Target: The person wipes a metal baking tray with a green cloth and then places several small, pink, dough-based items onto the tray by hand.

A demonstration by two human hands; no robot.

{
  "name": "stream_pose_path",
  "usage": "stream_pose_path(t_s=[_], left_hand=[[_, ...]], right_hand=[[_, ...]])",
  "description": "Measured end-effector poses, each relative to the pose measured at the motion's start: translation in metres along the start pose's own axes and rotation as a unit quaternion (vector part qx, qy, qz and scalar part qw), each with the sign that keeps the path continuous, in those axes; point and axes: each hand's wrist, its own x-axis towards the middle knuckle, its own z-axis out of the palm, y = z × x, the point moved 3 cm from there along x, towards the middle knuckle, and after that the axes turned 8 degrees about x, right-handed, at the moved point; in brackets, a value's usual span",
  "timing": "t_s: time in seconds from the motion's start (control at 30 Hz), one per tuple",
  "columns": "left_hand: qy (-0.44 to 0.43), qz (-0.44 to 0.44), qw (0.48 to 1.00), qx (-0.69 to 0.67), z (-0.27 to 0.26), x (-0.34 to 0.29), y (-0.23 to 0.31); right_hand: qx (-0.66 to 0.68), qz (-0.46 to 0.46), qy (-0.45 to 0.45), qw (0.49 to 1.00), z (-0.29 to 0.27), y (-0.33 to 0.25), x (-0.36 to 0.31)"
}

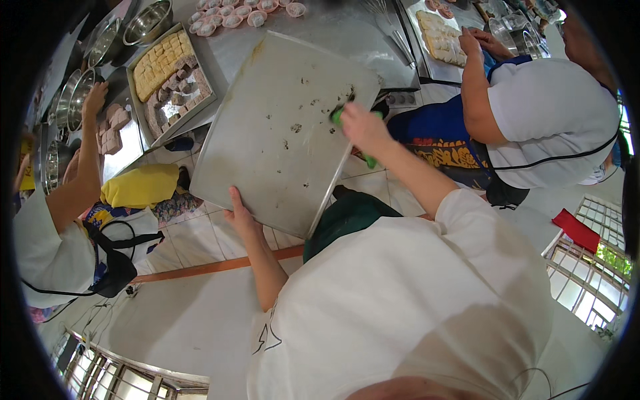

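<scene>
A large grey metal baking sheet (267,133) is tilted in front of me, its far end over the steel table. Dark burnt-looking spots are scattered across its surface. My left hand (241,215) grips the near left edge, thumb on top and fingers underneath. At the right edge my right hand (365,128) is closed around a green tool (371,160), whose dark end meets the sheet near some of the spots. Motion blurs this hand, and the tool's exact kind is unclear.
Beyond the sheet is the steel table (320,33) with pink-cupped cakes (257,18) and whisks (397,40). At left stand a tray of cut cake (205,87) and steel bowls (148,23). Co-workers stand close on the left (57,233) and right (553,113).
</scene>
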Motion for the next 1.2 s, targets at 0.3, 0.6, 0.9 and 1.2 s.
stream_pose_path(t_s=[0.3,0.6,0.9,1.2], left_hand=[[-0.012,0.006,1.0,0.0,0.01,-0.007,0.005],[0.063,0.01,0.998,0.003,0.014,-0.013,0.008],[0.039,0.026,0.999,-0.015,0.009,-0.006,-0.003],[0.041,0.038,0.998,-0.009,0.003,-0.005,-0.005]], right_hand=[[-0.004,0.09,0.063,0.994,0.021,0.031,0.032],[-0.013,0.123,0.086,0.989,-0.018,0.082,0.035],[-0.005,0.002,0.06,0.998,-0.003,0.012,-0.005],[-0.034,0.056,0.035,0.997,-0.014,0.059,0.026]])
